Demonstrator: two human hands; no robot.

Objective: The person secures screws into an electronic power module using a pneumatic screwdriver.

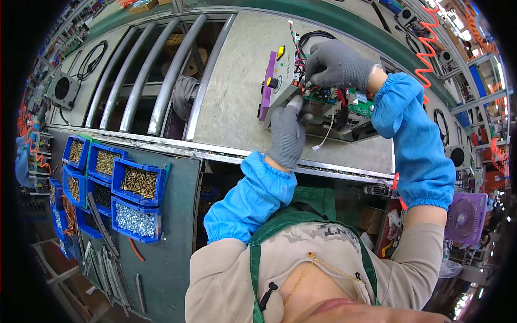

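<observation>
An opened electronic device sits on the metal worktop, with a grey front panel point(280, 81) edged in purple and a yellow-and-black knob point(272, 82). Behind the panel are green circuit boards point(362, 109) and bundled wires. My left hand point(287, 132), in a grey glove, reaches in behind the panel's near end, fingers bent together. My right hand point(343, 64), also gloved, is over the device's far side, its curled fingers pointing down at the wiring behind the panel. What either set of fingertips holds is hidden. A white wire point(327, 132) with a small connector hangs out toward me.
Metal rollers point(169, 75) lie left of the worktop point(231, 86). Blue bins point(139, 183) of screws and small parts stand on a green side table point(172, 226), near metal strips point(105, 269). A red coiled hose point(425, 48) hangs at the far right; a purple fan point(464, 218) stands right.
</observation>
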